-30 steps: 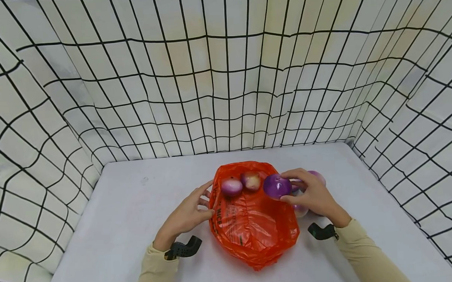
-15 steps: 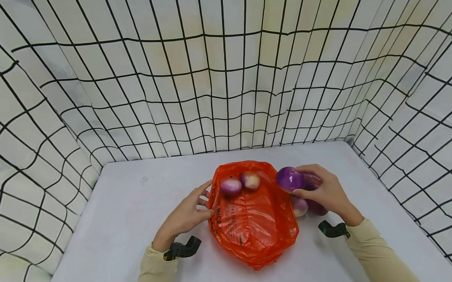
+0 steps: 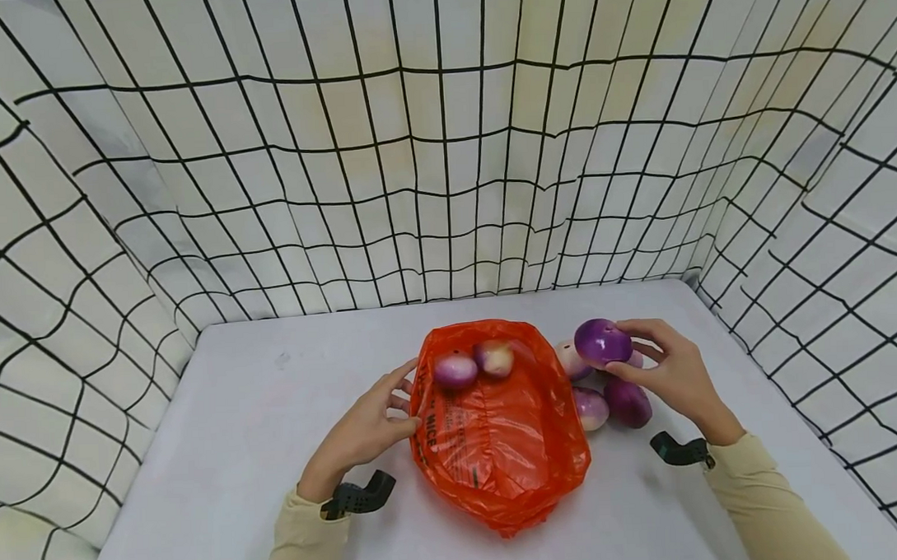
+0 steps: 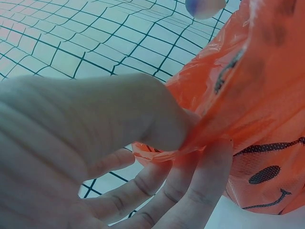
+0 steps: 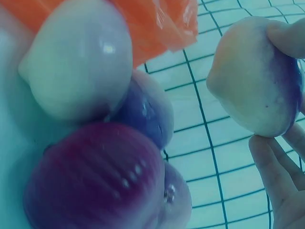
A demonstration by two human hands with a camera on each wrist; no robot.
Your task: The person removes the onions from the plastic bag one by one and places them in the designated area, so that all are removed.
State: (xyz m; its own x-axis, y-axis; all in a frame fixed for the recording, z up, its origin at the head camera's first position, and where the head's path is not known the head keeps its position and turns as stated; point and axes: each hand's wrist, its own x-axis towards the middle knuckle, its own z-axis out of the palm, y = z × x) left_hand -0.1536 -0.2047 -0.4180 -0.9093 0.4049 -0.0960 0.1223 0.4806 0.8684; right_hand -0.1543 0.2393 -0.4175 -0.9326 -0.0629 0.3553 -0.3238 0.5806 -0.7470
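An orange-red plastic bag (image 3: 499, 451) lies with its mouth spread wide in the middle of the table, printed lettering on its inside. My left hand (image 3: 368, 423) pinches its left rim; the left wrist view shows the thumb (image 4: 157, 114) on one side of the plastic and fingers on the other. Inside the bag are two purple-and-cream onions (image 3: 455, 370). Between thumb and fingertips, my right hand (image 3: 674, 375) holds a purple onion (image 3: 601, 342) with a pale pointed end, raised above several other onions right of the bag.
Beside the bag's right edge are a dark red-purple onion (image 3: 627, 402), a paler onion (image 3: 591, 408) and a whitish onion (image 3: 570, 358). Black grid netting (image 3: 444, 148) on pale walls encloses the white table (image 3: 275, 401) at the back and sides.
My right hand has carried the purple onion rightward, from over the bag's right edge to above the onions beside it. The left hand stays at the bag's left rim.
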